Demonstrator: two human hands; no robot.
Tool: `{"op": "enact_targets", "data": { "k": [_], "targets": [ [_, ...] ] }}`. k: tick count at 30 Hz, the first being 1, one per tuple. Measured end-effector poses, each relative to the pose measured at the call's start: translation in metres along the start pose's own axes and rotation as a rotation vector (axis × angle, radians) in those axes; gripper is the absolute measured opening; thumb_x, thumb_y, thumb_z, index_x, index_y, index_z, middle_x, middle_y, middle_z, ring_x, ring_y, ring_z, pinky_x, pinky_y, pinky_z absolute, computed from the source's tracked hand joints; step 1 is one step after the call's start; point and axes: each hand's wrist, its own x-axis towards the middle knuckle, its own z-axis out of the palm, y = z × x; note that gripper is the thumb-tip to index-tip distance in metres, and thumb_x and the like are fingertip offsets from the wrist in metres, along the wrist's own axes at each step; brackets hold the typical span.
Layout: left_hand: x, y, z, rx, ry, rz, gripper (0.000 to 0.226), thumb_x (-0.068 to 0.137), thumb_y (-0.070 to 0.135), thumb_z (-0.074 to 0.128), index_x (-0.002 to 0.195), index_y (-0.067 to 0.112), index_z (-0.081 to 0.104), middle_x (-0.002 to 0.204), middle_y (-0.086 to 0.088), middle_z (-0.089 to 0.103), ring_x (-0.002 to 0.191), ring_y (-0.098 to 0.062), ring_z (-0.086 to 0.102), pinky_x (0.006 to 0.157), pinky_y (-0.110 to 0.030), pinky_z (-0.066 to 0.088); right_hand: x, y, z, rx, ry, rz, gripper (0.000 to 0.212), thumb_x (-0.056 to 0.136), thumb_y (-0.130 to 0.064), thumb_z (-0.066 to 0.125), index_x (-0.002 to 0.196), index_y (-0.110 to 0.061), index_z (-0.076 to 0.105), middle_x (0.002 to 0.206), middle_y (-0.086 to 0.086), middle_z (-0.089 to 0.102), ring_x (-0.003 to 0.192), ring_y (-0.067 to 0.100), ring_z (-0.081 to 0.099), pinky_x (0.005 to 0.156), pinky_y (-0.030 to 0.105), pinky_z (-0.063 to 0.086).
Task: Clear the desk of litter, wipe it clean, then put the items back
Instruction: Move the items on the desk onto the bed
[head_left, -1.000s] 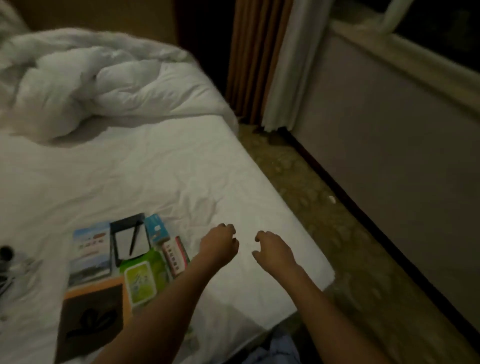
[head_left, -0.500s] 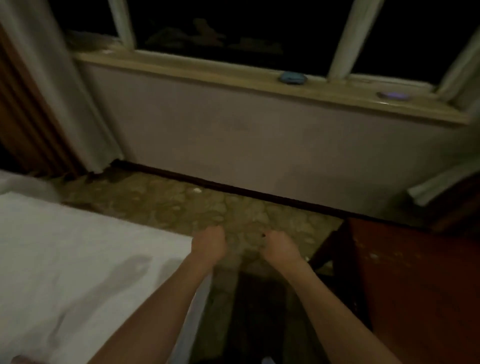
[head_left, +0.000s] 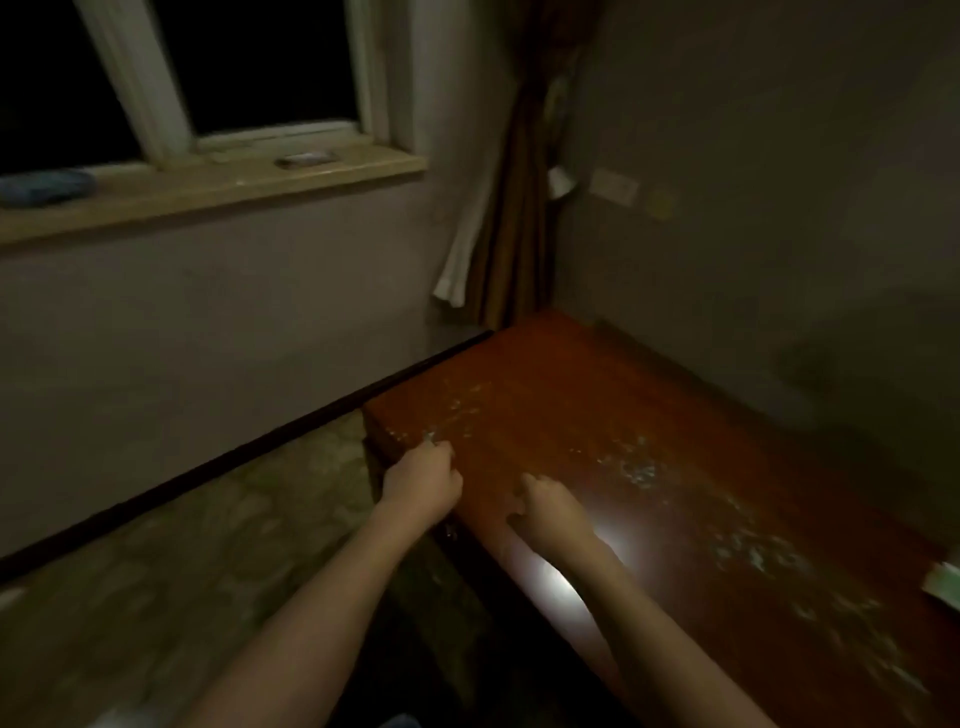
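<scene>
My left hand (head_left: 422, 480) hangs over the near-left corner of the reddish-brown polished wooden desk (head_left: 675, 415), fingers loosely curled; a small pale scrap (head_left: 430, 438) sits right at their tips, at about twelve o'clock from the knuckles, but I cannot tell whether I am pinching it. My right hand (head_left: 551, 512), at three o'clock from the left, rests near the desk's front edge with fingers bent and holding nothing. Pale crumbs and flecks of litter (head_left: 636, 470) are scattered across the top toward two o'clock and on to a greenish-white object (head_left: 946, 582) at the right border. I judge it best to gather the flecks inward into one pile, cupping one hand at the edge so nothing drops onto the patterned floor (head_left: 208, 519).
</scene>
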Motion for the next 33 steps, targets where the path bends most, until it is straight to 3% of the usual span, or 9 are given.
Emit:
{"op": "enact_targets", "data": {
  "k": [3,8,12,19,23,29,33],
  "targets": [
    [0.013,0.024,0.024,0.078,-0.163,0.120,0.026,0.094,0.024,0.043,0.117,0.018,0.055,0.111,0.001,0.056,0.096,-0.015,0.054,0.086,-0.035,0.050,-0.011,0.026,-0.008,0.051,0.072,0.158,0.041,0.091,-0.025,0.059,0.128,-0.010,0.050,0.126,0.009,0.054,0.114,0.027,0.051,0.088,0.034,0.046],
    [0.036,0.043,0.054,0.190,-0.297,0.294,0.031,0.096,0.025,0.043,0.124,0.015,0.052,0.120,-0.003,0.054,0.106,-0.020,0.055,0.087,-0.034,0.049,-0.027,0.047,-0.008,0.168,0.233,0.367,0.037,0.093,-0.024,0.057,0.127,-0.010,0.051,0.125,0.009,0.055,0.111,0.025,0.052,0.089,0.035,0.047],
    [0.040,0.074,0.074,0.231,-0.381,0.435,0.030,0.094,0.021,0.043,0.120,0.013,0.055,0.119,-0.006,0.055,0.101,-0.022,0.055,0.081,-0.030,0.048,-0.059,0.068,0.006,0.219,0.214,0.543,0.037,0.092,-0.025,0.058,0.126,-0.011,0.051,0.124,0.008,0.056,0.111,0.024,0.052,0.085,0.032,0.046],
    [0.036,0.170,0.110,0.229,-0.412,0.668,0.038,0.092,0.022,0.044,0.128,0.013,0.052,0.118,-0.006,0.058,0.100,-0.023,0.057,0.082,-0.031,0.050,-0.114,0.132,-0.010,0.255,0.319,0.770,0.038,0.092,-0.023,0.057,0.127,-0.010,0.053,0.124,0.008,0.057,0.110,0.022,0.055,0.085,0.032,0.048],
    [0.031,0.239,0.142,0.272,-0.437,0.783,0.032,0.094,0.022,0.044,0.119,0.007,0.056,0.115,-0.010,0.060,0.098,-0.025,0.058,0.079,-0.034,0.049,-0.148,0.190,-0.025,0.262,0.357,0.850,0.037,0.092,-0.023,0.056,0.127,-0.011,0.052,0.124,0.007,0.056,0.111,0.021,0.054,0.085,0.030,0.049],
    [0.036,0.337,0.185,0.319,-0.484,0.843,0.031,0.097,0.026,0.043,0.121,0.009,0.054,0.118,-0.010,0.059,0.096,-0.022,0.056,0.083,-0.035,0.048,-0.188,0.292,-0.069,0.270,0.465,0.957,0.031,0.090,-0.024,0.058,0.119,-0.012,0.055,0.118,0.006,0.058,0.107,0.022,0.056,0.090,0.036,0.050],
    [0.034,0.400,0.210,0.308,-0.480,0.839,0.033,0.097,0.027,0.042,0.125,0.011,0.051,0.121,-0.008,0.056,0.101,-0.024,0.057,0.082,-0.036,0.050,-0.199,0.352,-0.090,0.272,0.465,0.931,0.034,0.090,-0.025,0.060,0.121,-0.011,0.055,0.118,0.006,0.058,0.109,0.021,0.055,0.090,0.035,0.050]
  ]
}}
